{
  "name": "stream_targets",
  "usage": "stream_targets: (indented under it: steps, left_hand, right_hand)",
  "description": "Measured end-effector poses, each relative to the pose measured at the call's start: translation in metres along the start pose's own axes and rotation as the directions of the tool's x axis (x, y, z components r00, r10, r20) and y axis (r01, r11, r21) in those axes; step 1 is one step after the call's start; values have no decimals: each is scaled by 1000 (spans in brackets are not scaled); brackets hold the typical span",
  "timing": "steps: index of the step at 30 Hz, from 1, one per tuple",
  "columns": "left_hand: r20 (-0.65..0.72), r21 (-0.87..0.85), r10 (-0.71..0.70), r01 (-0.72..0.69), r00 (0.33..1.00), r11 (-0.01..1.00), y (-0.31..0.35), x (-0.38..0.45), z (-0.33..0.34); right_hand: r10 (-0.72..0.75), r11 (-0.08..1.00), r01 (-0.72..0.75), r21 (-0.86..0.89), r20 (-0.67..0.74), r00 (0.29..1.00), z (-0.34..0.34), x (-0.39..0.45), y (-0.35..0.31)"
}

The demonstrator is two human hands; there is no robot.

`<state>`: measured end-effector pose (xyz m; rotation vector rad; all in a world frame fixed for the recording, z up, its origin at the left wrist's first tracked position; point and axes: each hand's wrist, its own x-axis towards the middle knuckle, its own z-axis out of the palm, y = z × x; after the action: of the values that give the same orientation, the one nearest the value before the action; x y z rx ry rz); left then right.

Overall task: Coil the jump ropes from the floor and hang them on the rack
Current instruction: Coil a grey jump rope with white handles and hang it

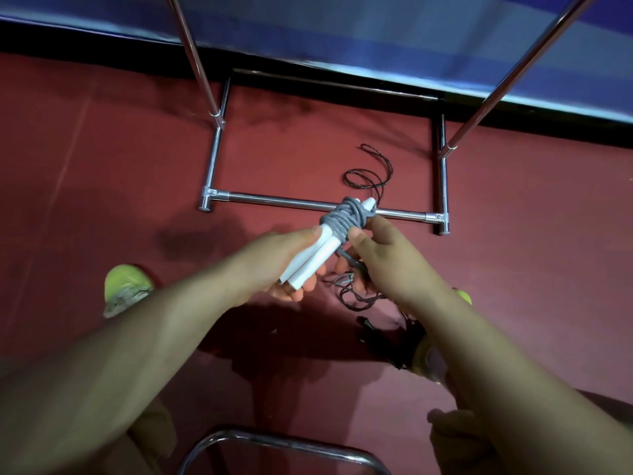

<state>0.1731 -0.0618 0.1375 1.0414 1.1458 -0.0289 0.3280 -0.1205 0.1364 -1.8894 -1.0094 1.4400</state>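
A grey jump rope (pixel 344 216) is wound in a tight bundle round the top of its two white handles (pixel 310 258). My left hand (pixel 281 265) grips the handles from below. My right hand (pixel 383 255) pinches the grey coil and a loose grey strand beneath it. A thin black jump rope (pixel 370 173) lies loose on the red floor, running from behind the bundle down under my right hand to its black handles (pixel 368 329). The chrome rack (pixel 274 199) stands ahead; its base bar passes just behind the bundle.
Two slanted rack poles (pixel 195 60) (pixel 513 77) rise left and right. A blue wall panel (pixel 376 36) runs behind the rack. My green shoes (pixel 125 286) (pixel 424 358) stand on the red floor. A curved chrome tube (pixel 281 443) sits at the bottom edge.
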Motion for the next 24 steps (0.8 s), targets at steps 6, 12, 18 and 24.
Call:
stream_targets:
  steps: [6, 12, 18, 24]
  left_hand:
    - [-80, 131, 91, -80, 993, 988, 0, 5, -4]
    - [-176, 438, 191, -97, 966, 894, -7, 10, -12]
    - [-230, 564, 253, -83, 940, 822, -14, 17, -16]
    - [-78, 406, 257, -205, 963, 891, -4, 6, -9]
  right_hand:
    - [83, 983, -86, 163, 27, 996, 0, -1, -2]
    - [152, 931, -179, 317, 109, 982, -1, 0, 4]
    - [135, 903, -203, 379, 198, 971, -1, -4, -2]
    - [-34, 983, 28, 183, 28, 999, -12, -6, -1]
